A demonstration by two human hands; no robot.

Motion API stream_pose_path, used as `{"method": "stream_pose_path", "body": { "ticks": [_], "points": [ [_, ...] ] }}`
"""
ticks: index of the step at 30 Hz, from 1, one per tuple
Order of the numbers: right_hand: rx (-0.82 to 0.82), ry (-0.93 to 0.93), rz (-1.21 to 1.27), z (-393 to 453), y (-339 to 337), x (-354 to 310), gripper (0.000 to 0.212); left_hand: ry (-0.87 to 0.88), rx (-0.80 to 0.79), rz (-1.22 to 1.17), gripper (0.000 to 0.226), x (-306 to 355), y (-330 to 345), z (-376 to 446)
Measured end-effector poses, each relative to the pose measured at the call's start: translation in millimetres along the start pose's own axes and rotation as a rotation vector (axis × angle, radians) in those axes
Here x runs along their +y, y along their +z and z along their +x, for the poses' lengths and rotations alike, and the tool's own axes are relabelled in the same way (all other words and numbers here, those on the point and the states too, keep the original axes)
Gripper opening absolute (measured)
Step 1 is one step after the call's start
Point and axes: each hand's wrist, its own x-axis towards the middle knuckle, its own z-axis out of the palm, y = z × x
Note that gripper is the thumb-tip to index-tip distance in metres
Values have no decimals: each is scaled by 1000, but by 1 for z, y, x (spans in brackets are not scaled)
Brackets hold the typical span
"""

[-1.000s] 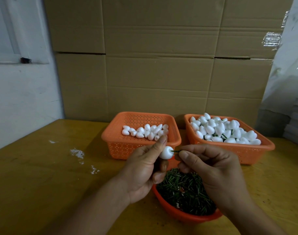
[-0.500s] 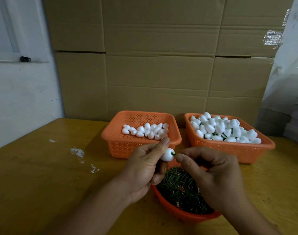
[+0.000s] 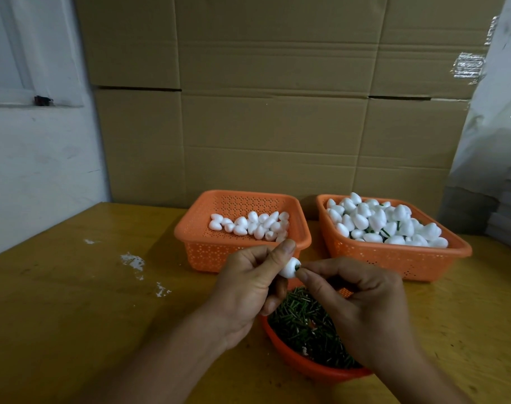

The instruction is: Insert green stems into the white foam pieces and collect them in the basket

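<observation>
The white foam piece (image 3: pixel 290 267) sits pinched in the left hand (image 3: pixel 248 290), above a red bowl (image 3: pixel 312 367) of green stems (image 3: pixel 306 325). The right hand (image 3: pixel 362 304) fingers (image 3: pixel 303 277) press a stem (image 3: pixel 297 267) into it. Behind, the left basket (image 3: pixel 242 225) holds few foam pieces, the right basket (image 3: pixel 394 252) many.

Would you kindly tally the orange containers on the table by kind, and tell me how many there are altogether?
Square orange baskets: 2, the left basket partly filled with foam pieces and the right basket heaped with them.
Round orange bowl of green stems: 1.
Total: 3 containers.
</observation>
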Motion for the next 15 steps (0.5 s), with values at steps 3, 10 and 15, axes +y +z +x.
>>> {"method": "stream_pose_path", "body": {
  "ticks": [3,10,15],
  "points": [
    [17,24,3,-1,1,1,11,-15,-19,-68,39,1,-2,1],
    [42,98,-70,-1,-1,6,15,-12,-127,-173,26,-1,-5,2],
    [20,114,-57,-2,1,4,15,99,-88,-98,22,-2,-3,2]
  ]
}}
